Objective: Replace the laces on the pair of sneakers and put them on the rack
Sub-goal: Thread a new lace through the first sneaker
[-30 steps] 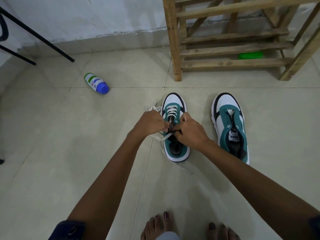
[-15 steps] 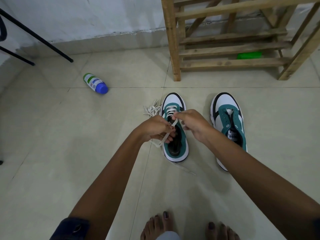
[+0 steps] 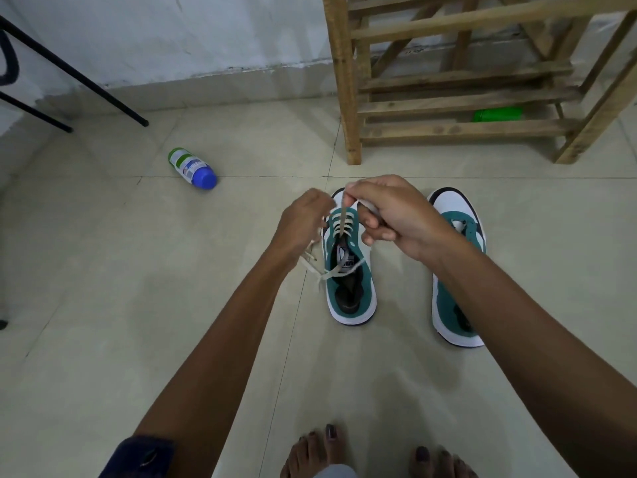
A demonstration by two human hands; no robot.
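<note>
On the tiled floor [image 3: 103,305] before the wooden rack [image 3: 448,108], the right hand [image 3: 389,219] has lifted, pinching the lace [image 3: 343,219] taut above the left sneaker [image 3: 348,270]; the left hand [image 3: 303,225] grips the other end. Lacing continues; the right sneaker [image 3: 458,229] is unlaced.

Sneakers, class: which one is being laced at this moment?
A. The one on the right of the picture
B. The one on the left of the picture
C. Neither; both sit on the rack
B: the right hand pulls a lace up from the left sneaker; the other sneaker lies untouched on the floor.
</note>
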